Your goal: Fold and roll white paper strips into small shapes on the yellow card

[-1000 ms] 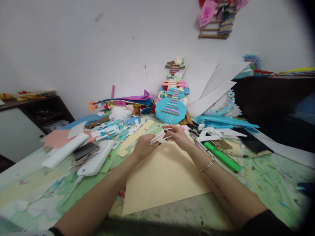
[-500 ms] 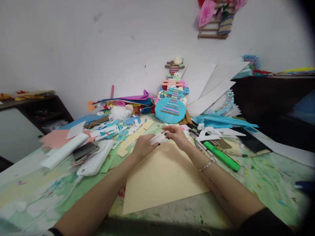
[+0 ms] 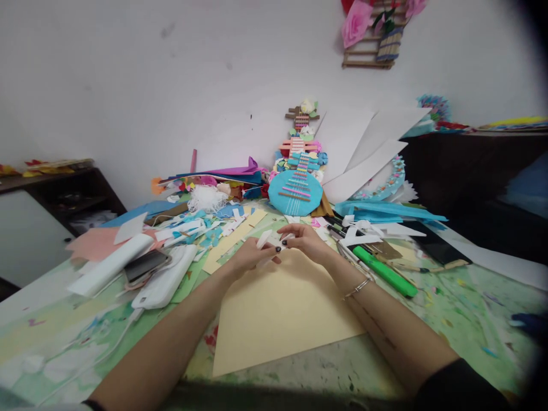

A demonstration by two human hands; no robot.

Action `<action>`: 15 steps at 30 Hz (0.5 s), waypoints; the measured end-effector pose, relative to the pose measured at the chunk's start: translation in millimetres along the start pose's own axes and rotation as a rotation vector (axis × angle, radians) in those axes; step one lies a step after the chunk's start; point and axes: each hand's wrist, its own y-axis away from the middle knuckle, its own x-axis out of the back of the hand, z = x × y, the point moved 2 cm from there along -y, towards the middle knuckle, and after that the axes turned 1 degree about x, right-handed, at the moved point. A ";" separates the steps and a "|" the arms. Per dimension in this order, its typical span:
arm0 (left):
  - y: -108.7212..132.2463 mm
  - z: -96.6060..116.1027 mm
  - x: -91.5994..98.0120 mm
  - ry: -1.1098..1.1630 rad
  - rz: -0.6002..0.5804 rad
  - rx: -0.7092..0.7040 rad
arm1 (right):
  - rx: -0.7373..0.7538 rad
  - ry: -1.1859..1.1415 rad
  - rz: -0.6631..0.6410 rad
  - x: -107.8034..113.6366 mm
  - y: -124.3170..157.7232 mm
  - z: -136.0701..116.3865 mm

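Observation:
My left hand (image 3: 252,254) and my right hand (image 3: 306,242) meet above the far part of a cream paper sheet (image 3: 286,314). Between them is a small white paper piece (image 3: 264,238), pinched by the fingers of both hands. Part of the piece stands up beside my left thumb, and the rest is partly hidden by fingers. Dark nails show on both hands. The cream sheet lies flat under my wrists, its near edge close to the table's front.
Behind stands a blue round paper instrument (image 3: 295,193). A phone (image 3: 146,266) and white power bank (image 3: 165,277) lie left. A green cutter (image 3: 385,272), pens and scraps lie right. White string (image 3: 208,198) and paper strips sit at the back left.
My left hand has turned and shifted slightly left, its fingers a little more spread. The white paper has changed angle, with one end now standing up. My right hand has barely moved.

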 end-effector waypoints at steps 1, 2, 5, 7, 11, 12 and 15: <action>0.1 -1.0 -0.8 0.050 -0.035 0.024 | -0.004 0.008 -0.030 -0.4 0.7 0.6; 0.1 -1.9 -1.6 0.084 -0.060 0.030 | -0.005 0.025 -0.061 -0.8 0.8 1.2; 0.1 -3.7 -3.3 0.160 -0.069 0.023 | 0.021 0.126 -0.102 3.1 -5.1 2.4; -0.5 -4.4 -2.9 0.190 -0.037 0.018 | 0.044 0.346 0.041 14.8 -15.4 2.3; -4.2 -6.8 0.5 0.269 0.027 0.026 | -0.004 0.906 0.449 45.7 -42.0 1.1; -5.7 -8.1 1.7 0.302 0.046 0.050 | -0.011 0.971 0.471 50.0 -48.7 2.0; -9.7 -10.9 4.7 0.405 0.088 0.118 | -0.019 1.138 0.443 52.3 -66.0 7.8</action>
